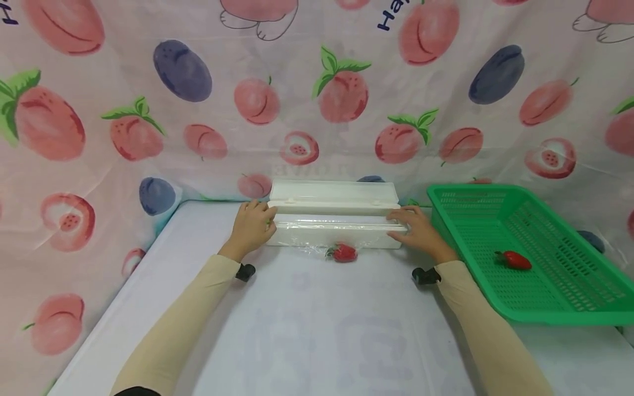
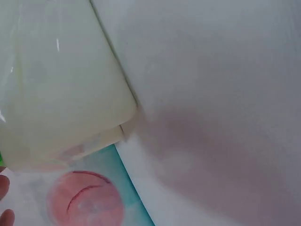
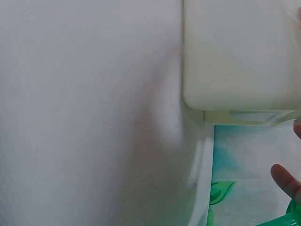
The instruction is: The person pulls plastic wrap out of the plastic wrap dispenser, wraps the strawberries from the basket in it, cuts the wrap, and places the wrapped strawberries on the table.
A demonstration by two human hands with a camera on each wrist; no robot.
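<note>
A long white cling film box (image 1: 337, 236) stands at the back of the table with its lid (image 1: 334, 192) raised. Clear, shiny film hangs over its front, down to a strawberry (image 1: 345, 253) on the table right before it. My left hand (image 1: 251, 226) holds the box's left end with curled fingers, the thumb toward the front. At the opposite end my right hand (image 1: 421, 228) holds the corner, thumb low and forefinger higher. Only a few fingertips (image 3: 283, 176) show in the right wrist view, past the box's end; the left wrist view catches two at its edge.
On the right side stands a green plastic basket (image 1: 468, 275) holding a red strawberry-like fruit (image 1: 515, 260). A white cloth (image 1: 317, 330) covers the table. Behind the box hangs a fruit-patterned sheet (image 1: 198, 159).
</note>
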